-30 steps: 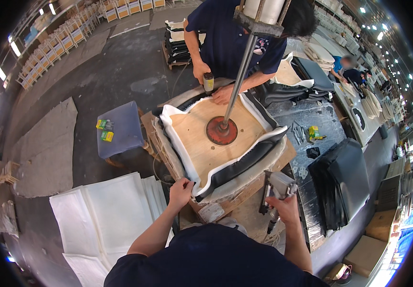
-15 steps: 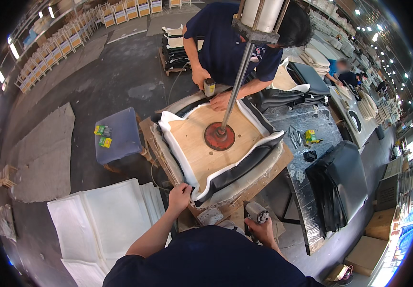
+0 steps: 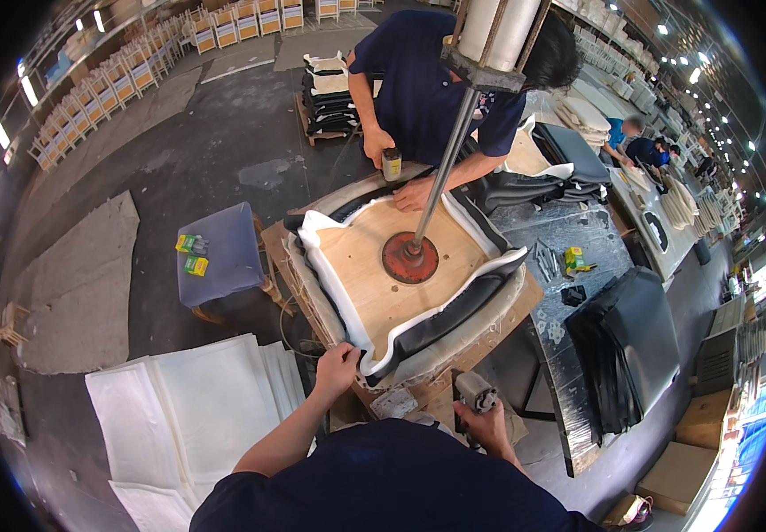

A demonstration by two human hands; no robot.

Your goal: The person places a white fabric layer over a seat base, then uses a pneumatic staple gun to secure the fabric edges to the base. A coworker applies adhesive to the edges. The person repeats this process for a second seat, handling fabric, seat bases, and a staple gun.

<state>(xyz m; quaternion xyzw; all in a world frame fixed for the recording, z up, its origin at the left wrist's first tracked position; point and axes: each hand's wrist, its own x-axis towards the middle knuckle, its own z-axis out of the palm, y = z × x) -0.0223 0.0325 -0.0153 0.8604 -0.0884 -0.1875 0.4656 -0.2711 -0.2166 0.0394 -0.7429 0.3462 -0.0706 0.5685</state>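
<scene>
A plywood seat panel [image 3: 361, 266] lies on the work stand, edged with white padding [image 3: 315, 222] and a black cover [image 3: 454, 310]. A red round press foot [image 3: 410, 258] on a metal rod bears on its middle. At the near left corner my left hand [image 3: 338, 370] is closed, pinching the edge of the black cover. My right hand [image 3: 487, 424] grips a staple gun [image 3: 476, 390], held low beside the stand and apart from the seat. Across from me a co-worker holds another staple gun [image 3: 392, 164] over the far edge, the other hand on the cover.
To the left stands a blue-grey stool [image 3: 223, 262] with small green and yellow boxes. White sheets [image 3: 192, 408] are stacked near my left arm. On the right, a table [image 3: 569, 310] carries staple strips and a pile of black covers [image 3: 627, 346]. The press cylinder [image 3: 489, 35] rises over the panel.
The whole view has shifted slightly. My left hand stays at the corner, and my right still holds the staple gun low. The co-worker's hands have barely moved.
</scene>
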